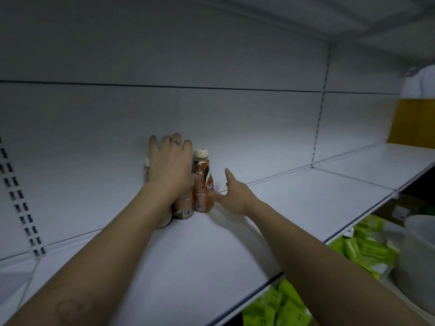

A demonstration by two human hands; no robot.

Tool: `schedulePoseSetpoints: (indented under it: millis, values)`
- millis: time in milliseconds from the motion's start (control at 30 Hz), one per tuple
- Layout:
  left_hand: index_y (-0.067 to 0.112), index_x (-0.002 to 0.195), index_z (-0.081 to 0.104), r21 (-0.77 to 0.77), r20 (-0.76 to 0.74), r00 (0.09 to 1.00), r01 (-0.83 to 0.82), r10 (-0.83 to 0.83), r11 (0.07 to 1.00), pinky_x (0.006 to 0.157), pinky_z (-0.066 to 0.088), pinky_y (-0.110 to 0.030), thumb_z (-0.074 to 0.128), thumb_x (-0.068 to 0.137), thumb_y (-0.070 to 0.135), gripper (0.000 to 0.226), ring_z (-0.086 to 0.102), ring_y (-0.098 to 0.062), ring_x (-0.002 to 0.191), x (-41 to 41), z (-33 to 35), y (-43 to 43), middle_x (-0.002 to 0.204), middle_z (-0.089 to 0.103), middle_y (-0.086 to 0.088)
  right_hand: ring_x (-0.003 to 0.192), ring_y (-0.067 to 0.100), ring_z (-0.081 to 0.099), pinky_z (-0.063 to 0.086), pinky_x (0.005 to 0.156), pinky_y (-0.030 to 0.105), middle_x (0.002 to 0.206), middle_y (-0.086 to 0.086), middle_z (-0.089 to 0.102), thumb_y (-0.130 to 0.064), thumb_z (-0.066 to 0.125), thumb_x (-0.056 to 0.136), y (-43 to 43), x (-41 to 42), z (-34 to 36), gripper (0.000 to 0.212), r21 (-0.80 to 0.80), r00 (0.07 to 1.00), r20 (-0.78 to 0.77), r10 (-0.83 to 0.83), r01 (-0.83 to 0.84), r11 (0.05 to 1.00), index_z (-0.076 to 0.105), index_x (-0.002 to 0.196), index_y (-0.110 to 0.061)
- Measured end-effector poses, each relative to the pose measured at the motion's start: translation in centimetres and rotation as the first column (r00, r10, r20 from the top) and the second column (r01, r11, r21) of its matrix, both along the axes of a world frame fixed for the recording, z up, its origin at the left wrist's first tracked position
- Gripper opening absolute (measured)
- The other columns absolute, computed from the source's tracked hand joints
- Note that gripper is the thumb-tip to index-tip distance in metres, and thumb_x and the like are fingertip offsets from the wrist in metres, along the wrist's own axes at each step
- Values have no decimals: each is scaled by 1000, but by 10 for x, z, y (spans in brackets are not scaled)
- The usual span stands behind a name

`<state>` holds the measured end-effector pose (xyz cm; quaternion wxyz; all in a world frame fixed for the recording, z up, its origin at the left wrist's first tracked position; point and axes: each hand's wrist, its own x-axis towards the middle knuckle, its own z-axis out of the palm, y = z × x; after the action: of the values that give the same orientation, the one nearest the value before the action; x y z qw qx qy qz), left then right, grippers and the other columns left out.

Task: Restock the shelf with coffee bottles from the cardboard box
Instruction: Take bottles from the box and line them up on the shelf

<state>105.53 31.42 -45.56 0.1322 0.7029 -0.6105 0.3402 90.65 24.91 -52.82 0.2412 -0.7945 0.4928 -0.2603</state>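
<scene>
Several brown coffee bottles with cream caps stand close together near the back of the white shelf (235, 250). The rightmost coffee bottle (203, 182) is fully visible. My left hand (170, 165) lies flat over the tops of the bottles on the left, fingers spread, and hides most of them; one cap (147, 161) peeks out at its left. My right hand (231, 191) is open beside the rightmost bottle, its thumb touching the bottle's lower side and the index finger pointing up. The cardboard box is out of sight.
The shelf's back panel (211, 118) rises right behind the bottles. A yellow carton (414, 123) stands on the shelf at far right. On the lower shelf lie green packets (362, 245) and a white tub (419, 250). Another shelf board (353, 15) hangs overhead.
</scene>
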Motion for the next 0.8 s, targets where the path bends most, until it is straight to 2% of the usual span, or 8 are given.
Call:
schedulePoseSetpoints:
  millis: [67,167,233,333,567,700,800]
  values:
    - [16,122,51,-11,21,991,132,-132,991,104,27,-47,65,74,50,60,46,-29,115,-14,5,5,124,55,-9,135,29,40,36,108,43,151,10,38,-54,60,86,9,-23,10,91,-101,1000,15,-17,18,995,7,154,-25]
    - [21,129,50,71,-42,928,372,-370,925,104,27,-39,63,79,50,59,42,-25,122,-52,4,9,130,54,-4,135,26,38,34,109,46,150,6,39,-55,59,86,25,-70,17,81,-256,998,-28,-59,50,965,16,152,-35]
    - [23,131,48,135,-86,877,480,-473,867,104,28,-37,61,80,52,60,42,-23,124,-88,-2,5,133,53,-2,138,24,34,29,111,49,153,3,36,-58,58,85,34,-109,17,78,-334,986,-64,-155,126,934,20,151,-38]
    - [23,133,47,181,-151,808,589,-569,788,101,34,-37,61,80,55,63,44,-21,123,-147,-15,-4,135,52,-1,142,23,28,25,112,51,156,3,31,-63,57,82,47,-174,11,82,-370,937,-139,-322,252,894,20,151,-37]
    - [23,131,48,334,-289,587,802,-756,495,95,39,-39,62,77,55,64,45,-23,121,-299,-80,-12,133,51,-3,138,27,34,31,109,50,153,5,35,-63,65,76,103,-326,-36,91,-304,722,-249,-645,574,760,23,151,-33]
    - [22,130,49,463,-357,530,816,-769,347,94,43,-40,65,75,55,66,47,-27,121,-367,-133,-8,132,53,-8,135,30,37,35,105,49,153,5,34,-59,66,77,142,-386,-88,89,-169,585,-356,-729,726,666,22,150,-32]
    - [19,128,51,549,-399,505,800,-766,242,87,44,-38,67,75,54,66,50,-27,117,-407,-173,-3,129,54,-8,132,30,40,38,104,51,151,5,37,-59,67,76,165,-418,-131,89,-49,501,-436,-748,817,575,23,149,-33]
